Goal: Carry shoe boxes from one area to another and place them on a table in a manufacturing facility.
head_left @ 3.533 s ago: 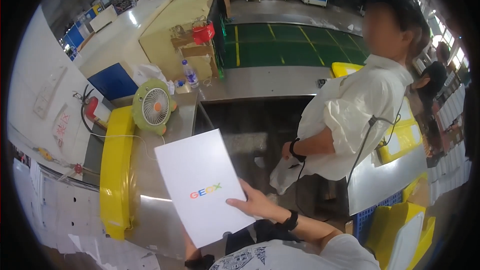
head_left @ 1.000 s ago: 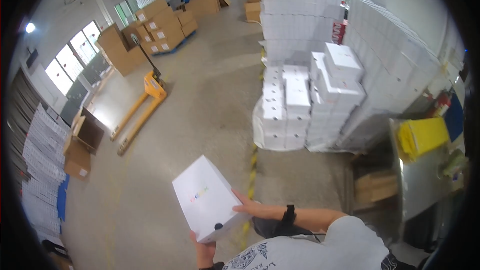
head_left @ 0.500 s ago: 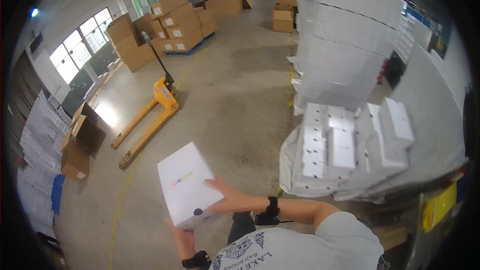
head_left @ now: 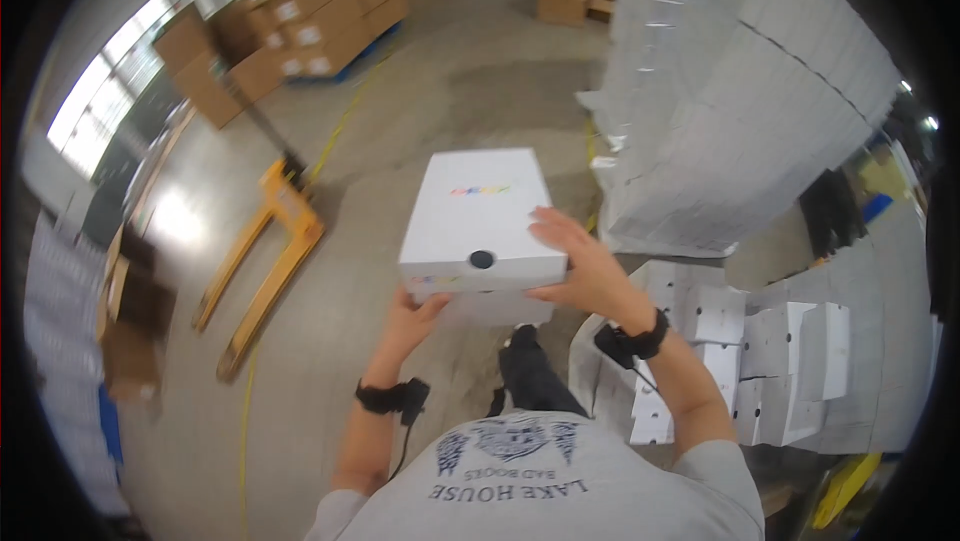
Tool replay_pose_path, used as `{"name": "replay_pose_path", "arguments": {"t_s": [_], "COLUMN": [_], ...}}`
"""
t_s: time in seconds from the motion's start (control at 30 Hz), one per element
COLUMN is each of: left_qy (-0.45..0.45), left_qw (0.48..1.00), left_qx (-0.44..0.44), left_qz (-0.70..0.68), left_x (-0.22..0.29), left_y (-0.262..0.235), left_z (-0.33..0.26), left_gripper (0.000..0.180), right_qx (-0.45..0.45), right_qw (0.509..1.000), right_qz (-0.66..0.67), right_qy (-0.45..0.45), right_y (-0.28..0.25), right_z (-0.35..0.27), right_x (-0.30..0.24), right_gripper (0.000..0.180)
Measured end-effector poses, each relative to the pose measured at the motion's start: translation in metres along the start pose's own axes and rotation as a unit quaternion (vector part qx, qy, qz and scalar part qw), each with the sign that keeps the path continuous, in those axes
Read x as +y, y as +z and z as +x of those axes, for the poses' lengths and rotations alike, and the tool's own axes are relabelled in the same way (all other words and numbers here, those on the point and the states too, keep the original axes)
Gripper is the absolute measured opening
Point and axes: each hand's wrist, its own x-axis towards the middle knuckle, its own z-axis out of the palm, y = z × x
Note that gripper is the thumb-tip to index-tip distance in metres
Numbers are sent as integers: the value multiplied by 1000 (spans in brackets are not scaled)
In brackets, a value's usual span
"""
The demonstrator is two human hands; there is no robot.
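A white box with coloured lettering on top and a black round spot on its front edge is held up in front of my body. My right hand grips its right side, thumb at the front and fingers over the top edge. At the near left corner my left hand is closed on the lower edge. Below the front face a narrower white part shows; I cannot tell whether it is the same box's base or a second box.
A yellow pallet jack stands on the floor to the left. Brown cartons are piled on a blue pallet behind it. At the right rise a tall wrapped white stack and lower stacked white boxes. Opened cardboard lies far left.
The white box has gone from tilted at the left to nearly straight in front of me, raised higher. Both hands moved with it, and the view has shifted downward.
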Motion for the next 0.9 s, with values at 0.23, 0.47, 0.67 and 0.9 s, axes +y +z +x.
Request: {"name": "replay_pose_path", "arguments": {"t_s": [0.23, 0.47, 0.67, 0.9], "left_qy": [304, 278, 96, -190], "left_qw": [818, 827, 763, 680], "left_qx": [-97, -430, -621, -705], "left_qz": [478, 233, 153, 66], "left_x": [-127, -17, 48, 127], "left_y": [18, 276, 313, 216], "left_z": [343, 561, 593, 522], "left_gripper": [39, 54, 69, 87], "right_qx": [5, 182, 265, 299], "right_qw": [991, 972, 914, 855], "right_qz": [119, 62, -73, -166], "right_qy": [67, 133, 299, 390], "right_y": [11, 10, 0, 30], "right_z": [135, 191, 206, 170], "right_x": [179, 259, 233, 183], "right_gripper": [72, 70, 67, 71]}}
